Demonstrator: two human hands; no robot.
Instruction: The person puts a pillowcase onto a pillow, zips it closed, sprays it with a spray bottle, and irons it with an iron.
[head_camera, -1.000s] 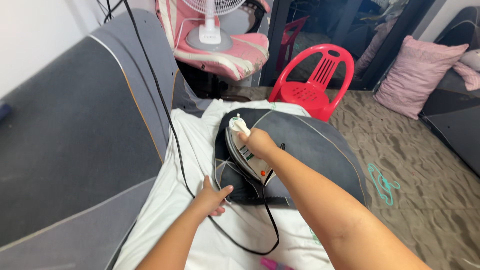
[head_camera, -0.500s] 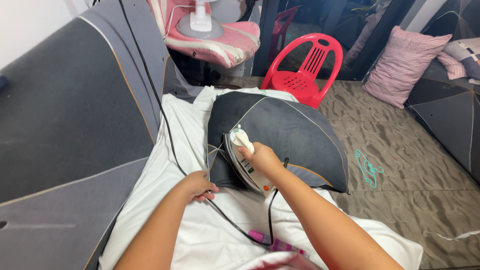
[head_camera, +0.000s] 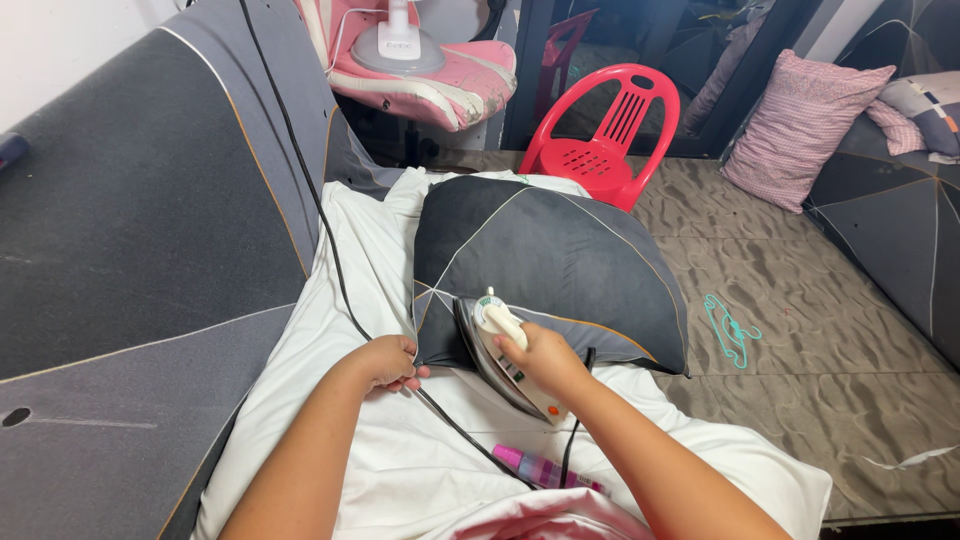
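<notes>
While right hand (head_camera: 540, 355) grips iron (head_camera: 505, 355) at cover's six-o'clock edge, left hand (head_camera: 388, 362) pinches dark cushion cover (head_camera: 550, 265); upper cover looks smooth, near corner remaining.

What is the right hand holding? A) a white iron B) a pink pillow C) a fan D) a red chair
A: the right hand is wrapped around the handle of the white iron, which sits at the near edge of the dark grey pillowcase, while the left hand pinches the pillowcase corner by the black cord.
</notes>
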